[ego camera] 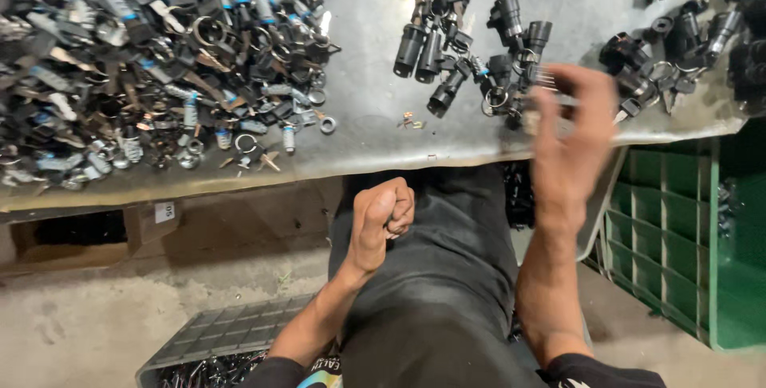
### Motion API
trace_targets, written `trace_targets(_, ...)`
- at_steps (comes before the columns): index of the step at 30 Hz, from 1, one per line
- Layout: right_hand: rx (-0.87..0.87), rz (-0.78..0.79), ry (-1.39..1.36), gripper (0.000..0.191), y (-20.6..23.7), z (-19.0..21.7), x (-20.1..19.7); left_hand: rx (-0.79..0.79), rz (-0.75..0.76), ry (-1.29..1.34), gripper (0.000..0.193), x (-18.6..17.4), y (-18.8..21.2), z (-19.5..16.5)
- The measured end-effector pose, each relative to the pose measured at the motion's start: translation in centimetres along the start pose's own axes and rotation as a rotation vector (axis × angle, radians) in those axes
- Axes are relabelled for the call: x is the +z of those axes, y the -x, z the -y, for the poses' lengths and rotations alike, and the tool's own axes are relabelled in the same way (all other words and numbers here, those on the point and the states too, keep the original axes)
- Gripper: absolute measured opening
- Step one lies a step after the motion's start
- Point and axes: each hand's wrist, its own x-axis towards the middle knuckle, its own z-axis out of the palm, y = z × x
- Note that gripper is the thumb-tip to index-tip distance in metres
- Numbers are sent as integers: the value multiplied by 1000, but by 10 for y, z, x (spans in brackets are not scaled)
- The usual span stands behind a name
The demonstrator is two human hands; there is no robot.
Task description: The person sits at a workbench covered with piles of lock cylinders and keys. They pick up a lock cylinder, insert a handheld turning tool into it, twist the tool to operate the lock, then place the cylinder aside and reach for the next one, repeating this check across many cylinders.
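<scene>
Nearest the camera, a grey crate (215,332) of dark parts is sitting on the floor beside the person's knees, and a green crate (678,236) is standing to the right. Above the lap, the left hand (381,224) is curling into a tight fist; whether anything is inside it cannot be told. The right hand (568,145) is reaching up to the counter (375,45) edge, blurred in motion, its fingers (594,97) closing on what looks like a small key (550,81) at the near fringe of the black lock cylinders (471,45). Judging from this, a clean pick is calling for pinching one piece and lifting it straight clear, since rings and cylinders are tangling together. The counter lip is lying right under the wrist, so loose pieces could be slipping off there. Bare metal is showing between the cylinders and the big heap of keys and springs (152,61) at far left, offering room for sorting.
</scene>
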Motion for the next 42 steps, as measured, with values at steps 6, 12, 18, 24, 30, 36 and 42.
trace_targets(6,-100,127,15,23,-24,32,26,54,-19,46,48,-10,7,-1)
trace_targets(12,-65,325,-128,24,-40,67,43,-3,-81,65,46,-14,7,2)
trace_targets(18,-196,476,-493,35,-86,154,118,0,-55,28,47,-11,8,8)
trace_targets(24,-212,311,-148,48,-51,138,77,88,-81,66,46,-20,15,4)
trace_targets(30,-158,147,276,46,-23,37,31,-41,-148,-12,46,-27,12,-4)
trace_targets(36,-196,179,292,45,-22,4,29,8,20,-30,47,-13,3,-5)
trace_targets(42,-242,106,438,35,-21,6,33,21,-5,21,46,8,4,-4)
